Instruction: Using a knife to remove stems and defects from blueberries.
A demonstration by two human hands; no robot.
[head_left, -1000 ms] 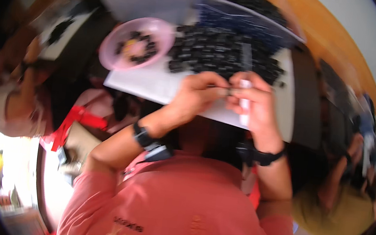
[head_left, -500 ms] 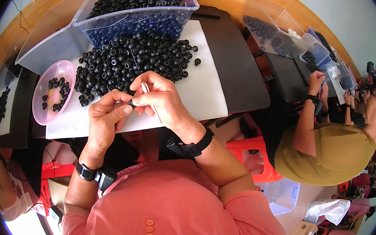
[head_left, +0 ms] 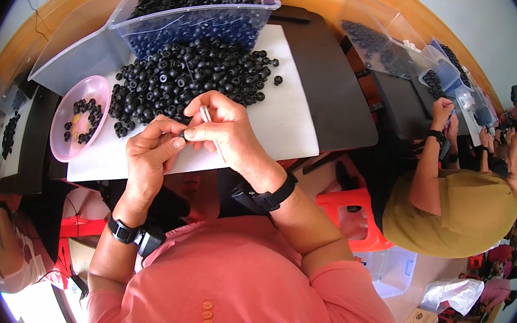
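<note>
Fingertip-pinching black piece (head_left: 183, 135) near mid-frame with left hand (head_left: 149, 150); gripping white stick (head_left: 205, 114) in right hand (head_left: 228, 134); some, perhaps done, in pink bowl (head_left: 68, 153), frame left; apparently far more left in heap (head_left: 183, 68), upper left-centre.

Shared workshop, evident from: heap of small black parts (head_left: 186, 69) on dark table (head_left: 335, 94), clear bin of similar parts (head_left: 247, 25) behind; co-worker (head_left: 455, 207) at second table (head_left: 400, 97), right; red stool (head_left: 348, 202) nearby.

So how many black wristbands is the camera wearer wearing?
2: one wristband just behind the left hand, another wristband just behind the right hand.
</note>
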